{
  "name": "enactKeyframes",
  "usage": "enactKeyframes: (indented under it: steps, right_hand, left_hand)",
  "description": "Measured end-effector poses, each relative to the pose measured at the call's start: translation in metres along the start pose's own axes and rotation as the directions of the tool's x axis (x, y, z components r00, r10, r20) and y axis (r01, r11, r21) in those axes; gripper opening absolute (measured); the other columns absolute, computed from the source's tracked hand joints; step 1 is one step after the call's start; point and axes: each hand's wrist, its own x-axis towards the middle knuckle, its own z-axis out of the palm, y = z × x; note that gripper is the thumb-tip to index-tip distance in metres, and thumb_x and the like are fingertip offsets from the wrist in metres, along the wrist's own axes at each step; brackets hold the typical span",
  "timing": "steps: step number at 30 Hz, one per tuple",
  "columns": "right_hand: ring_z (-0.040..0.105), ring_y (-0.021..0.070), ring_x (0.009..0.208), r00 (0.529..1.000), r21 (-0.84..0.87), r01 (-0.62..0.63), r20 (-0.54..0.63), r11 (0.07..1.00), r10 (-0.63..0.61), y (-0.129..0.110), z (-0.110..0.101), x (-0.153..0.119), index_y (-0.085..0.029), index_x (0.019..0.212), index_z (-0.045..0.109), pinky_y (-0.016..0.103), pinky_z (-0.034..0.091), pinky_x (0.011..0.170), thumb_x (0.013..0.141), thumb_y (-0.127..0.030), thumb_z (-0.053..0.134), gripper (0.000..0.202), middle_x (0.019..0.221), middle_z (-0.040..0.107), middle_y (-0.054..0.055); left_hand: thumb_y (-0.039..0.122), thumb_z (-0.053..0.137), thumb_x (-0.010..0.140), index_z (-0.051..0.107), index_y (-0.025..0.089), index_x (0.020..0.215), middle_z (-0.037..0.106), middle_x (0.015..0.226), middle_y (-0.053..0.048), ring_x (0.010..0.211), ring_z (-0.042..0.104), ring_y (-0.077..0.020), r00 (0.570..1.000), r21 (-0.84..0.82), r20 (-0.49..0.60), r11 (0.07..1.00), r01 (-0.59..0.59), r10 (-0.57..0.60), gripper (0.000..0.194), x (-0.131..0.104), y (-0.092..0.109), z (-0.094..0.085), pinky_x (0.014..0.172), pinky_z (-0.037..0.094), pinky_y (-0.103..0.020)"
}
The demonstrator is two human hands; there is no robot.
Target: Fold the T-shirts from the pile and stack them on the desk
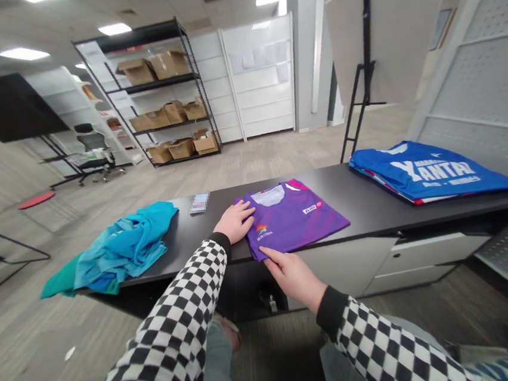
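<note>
A purple sports shirt [290, 220] lies folded flat on the dark tabletop, its white-lined neck at the far side and small logos on its front. My left hand [234, 221] rests on the shirt's left edge, with its fingers stretched out over the cloth. At the near left corner, which reaches the table's front edge, my right hand [294, 275] pinches the fabric, thumb on top and the other fingers partly hidden.
A crumpled heap of turquoise and green clothes [127, 247] hangs over the table's left front edge. To the right is a stack of folded shirts, a blue one [435, 167] on top. A small blurred item [199, 203] lies near the back edge. Drawers [426, 253] sit below the tabletop.
</note>
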Motion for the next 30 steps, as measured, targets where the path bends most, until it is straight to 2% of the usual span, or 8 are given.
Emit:
enactKeyframes:
  steps: [2,4,9,13,21,24,27,30]
  right_hand:
    - [0.081,0.0321,0.133,1.000,0.031,0.006,0.001,1.000,-0.006,-0.002,-0.001,0.001,-0.023,0.156,0.078,0.047,0.061,0.121,0.117,-0.036,0.056,0.046,0.146,0.083,0.013]
    - [0.081,0.0312,0.134,1.000,0.055,0.005,0.009,0.998,-0.005,-0.006,-0.001,0.001,-0.024,0.155,0.079,0.046,0.061,0.121,0.117,-0.035,0.057,0.045,0.145,0.083,0.011]
    - [0.083,0.0299,0.131,0.999,0.070,-0.011,0.048,0.997,0.007,-0.012,-0.003,0.001,-0.025,0.154,0.080,0.044,0.061,0.120,0.117,-0.036,0.058,0.044,0.144,0.084,0.009]
    - [0.083,0.0293,0.129,0.997,0.071,-0.021,0.071,0.997,0.016,-0.013,-0.005,0.001,-0.026,0.154,0.080,0.042,0.062,0.118,0.118,-0.039,0.057,0.045,0.144,0.084,0.008]
    - [0.085,0.0298,0.118,0.992,-0.032,-0.038,0.120,0.999,0.042,-0.012,-0.007,0.002,-0.030,0.161,0.076,0.040,0.063,0.109,0.120,-0.046,0.055,0.049,0.139,0.086,0.008]
    - [0.085,0.0298,0.115,0.988,-0.080,-0.007,0.153,0.997,0.020,-0.013,-0.009,0.003,-0.028,0.166,0.070,0.039,0.063,0.105,0.120,-0.047,0.053,0.053,0.140,0.086,0.010]
    - [0.085,0.0299,0.103,0.980,-0.116,0.002,0.197,0.993,0.021,-0.015,-0.011,0.003,-0.024,0.177,0.056,0.037,0.062,0.096,0.117,-0.041,0.056,0.063,0.124,0.089,0.012]
    - [0.083,0.0295,0.097,0.973,-0.120,0.005,0.229,0.993,0.023,-0.016,-0.011,0.001,-0.020,0.184,0.041,0.036,0.059,0.090,0.112,-0.034,0.059,0.076,0.111,0.089,0.010]
  left_hand:
    - [0.049,0.049,0.112,0.074,0.020,0.160,0.060,0.176,-0.011,0.171,0.047,-0.0295,0.994,-0.056,0.051,0.994,-0.090,0.093,0.062,0.002,-0.003,0.000,0.145,0.031,-0.049]
    - [0.052,0.048,0.112,0.071,0.019,0.164,0.060,0.177,-0.012,0.170,0.049,-0.0283,0.989,-0.107,0.116,0.991,-0.083,0.095,0.066,0.005,-0.006,0.001,0.145,0.031,-0.047]
    - [0.061,0.046,0.111,0.048,0.024,0.182,0.037,0.191,-0.011,0.179,0.031,-0.0331,0.963,-0.026,0.270,0.999,0.024,-0.017,0.080,0.029,-0.015,-0.002,0.146,0.018,-0.064]
    - [0.066,0.044,0.113,0.038,0.025,0.186,0.024,0.194,-0.012,0.182,0.021,-0.0362,0.935,0.075,0.320,0.987,0.140,-0.157,0.084,0.058,-0.020,0.000,0.144,0.017,-0.069]
    - [0.058,0.053,0.113,0.051,0.015,0.178,0.033,0.190,-0.021,0.179,0.030,-0.0399,0.943,0.076,0.134,0.952,0.297,-0.305,0.078,0.076,-0.033,0.016,0.144,0.025,-0.063]
    - [0.049,0.052,0.114,0.065,0.011,0.167,0.045,0.185,-0.020,0.176,0.037,-0.0368,0.922,-0.012,0.044,0.923,0.384,-0.384,0.066,0.066,-0.035,0.013,0.145,0.028,-0.053]
    - [0.040,0.053,0.112,0.079,0.014,0.152,0.064,0.172,-0.014,0.166,0.054,-0.0325,0.910,-0.172,-0.060,0.902,0.396,-0.410,0.054,0.051,-0.036,0.006,0.142,0.038,-0.045]
    - [0.034,0.056,0.108,0.084,0.018,0.146,0.078,0.156,-0.010,0.152,0.069,-0.0306,0.899,-0.285,-0.086,0.875,0.391,-0.430,0.049,0.035,-0.032,-0.002,0.135,0.047,-0.044]
